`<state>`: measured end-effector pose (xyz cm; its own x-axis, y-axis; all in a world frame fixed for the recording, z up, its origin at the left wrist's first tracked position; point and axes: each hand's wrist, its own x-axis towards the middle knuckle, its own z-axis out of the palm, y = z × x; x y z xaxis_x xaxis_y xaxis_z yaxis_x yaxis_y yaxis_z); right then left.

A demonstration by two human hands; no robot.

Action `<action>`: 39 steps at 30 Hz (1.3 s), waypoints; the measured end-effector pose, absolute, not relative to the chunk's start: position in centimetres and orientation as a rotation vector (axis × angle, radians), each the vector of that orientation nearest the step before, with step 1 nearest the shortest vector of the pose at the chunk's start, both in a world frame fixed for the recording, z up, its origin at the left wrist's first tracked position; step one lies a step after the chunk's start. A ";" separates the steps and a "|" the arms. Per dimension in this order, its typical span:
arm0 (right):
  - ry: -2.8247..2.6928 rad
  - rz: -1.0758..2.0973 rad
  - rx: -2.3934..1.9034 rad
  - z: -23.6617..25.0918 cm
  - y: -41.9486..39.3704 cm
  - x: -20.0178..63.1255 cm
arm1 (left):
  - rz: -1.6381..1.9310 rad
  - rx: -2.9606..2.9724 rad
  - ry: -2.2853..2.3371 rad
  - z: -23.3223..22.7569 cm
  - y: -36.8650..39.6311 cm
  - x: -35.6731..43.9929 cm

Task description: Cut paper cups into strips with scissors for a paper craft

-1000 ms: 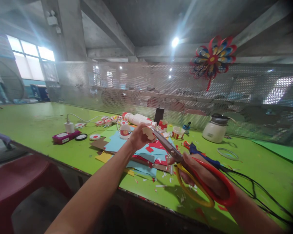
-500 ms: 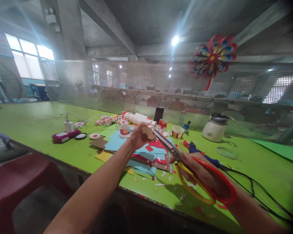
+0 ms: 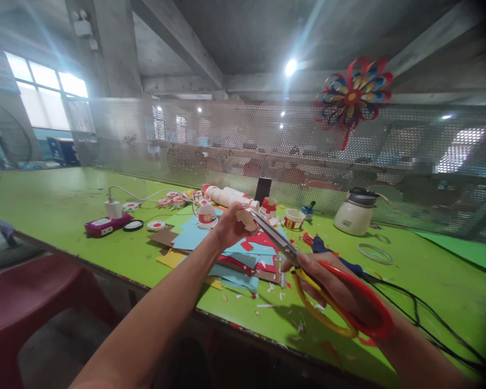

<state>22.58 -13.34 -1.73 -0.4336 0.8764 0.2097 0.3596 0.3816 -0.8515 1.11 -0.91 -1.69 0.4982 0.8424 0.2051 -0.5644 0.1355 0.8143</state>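
My left hand [image 3: 229, 227] pinches a small cream-coloured paper piece [image 3: 247, 220] above the pile of paper. In my right hand [image 3: 324, 275] is a pair of scissors [image 3: 277, 237] with one red and one yellow handle. The blades point up and left, and their tips meet the paper piece's edge. Whether the tips are parted is too small to tell. Below lie sheets of light blue paper [image 3: 194, 238], with red and brown sheets among them. A white paper cup [image 3: 206, 216] with a red band stands just left of my left hand.
Behind are a stack of white cups [image 3: 230, 196], a phone [image 3: 263, 189], cut cups [image 3: 294, 219] and a glue bottle [image 3: 308, 210]. A blue glue gun [image 3: 336, 256] and its cord lie by my right hand. A kettle [image 3: 355, 212] stands right; a purple power strip [image 3: 107, 225] left.
The view has shifted very slightly. Both hands, the scissors and the paper piece stay in nearly the same place.
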 end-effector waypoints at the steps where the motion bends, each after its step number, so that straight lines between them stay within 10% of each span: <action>1: -1.965 0.979 -1.072 -1.7 -13.3 22.6 | 1.049 0.984 0.341 -1.7 -0.9 1.1; 39: -1.797 1.266 -1.021 -2.2 -12.9 22.6 | 1.075 0.886 0.342 -1.9 -0.8 1.4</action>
<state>22.64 -12.88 -2.19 -0.4417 0.8914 0.1018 0.2040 0.2103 -0.9561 1.35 -0.77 -1.91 0.4655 0.8698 0.1637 -0.6154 0.1851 0.7662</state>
